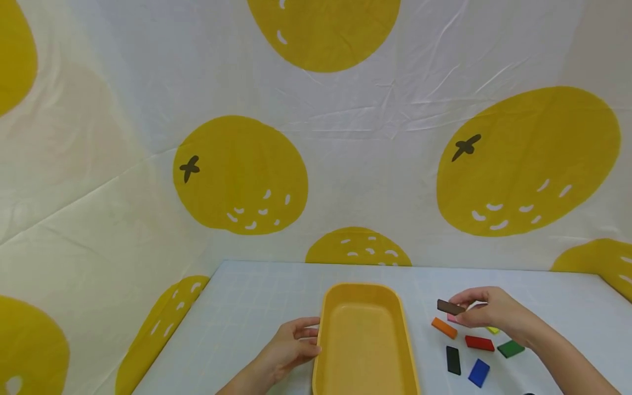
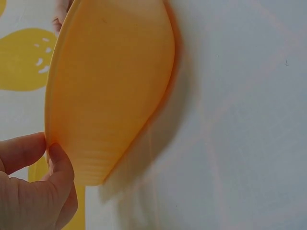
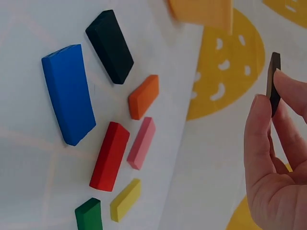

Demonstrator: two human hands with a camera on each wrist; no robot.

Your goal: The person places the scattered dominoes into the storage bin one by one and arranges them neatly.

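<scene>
A yellow-orange tray [image 1: 365, 351] lies on the table, and nothing shows inside it. My left hand [image 1: 288, 351] pinches the tray's left rim between thumb and fingers; the left wrist view shows the same grip on the tray wall [image 2: 110, 86]. Raised above the table to the right, my right hand [image 1: 494, 312] pinches a dark brown block [image 1: 450, 307] by one end. Under and around that hand lie an orange block [image 1: 444, 327], a red block [image 1: 479, 343], a black block [image 1: 453, 360], a blue block [image 1: 479, 373] and a green block [image 1: 511, 349].
A pink block [image 3: 141, 143] and a yellow block [image 3: 125, 200] lie beside the red one, partly hidden by my right hand in the head view. Behind the table [image 1: 266, 291] hangs a pale cloth [image 1: 345, 181] printed with large yellow fruit.
</scene>
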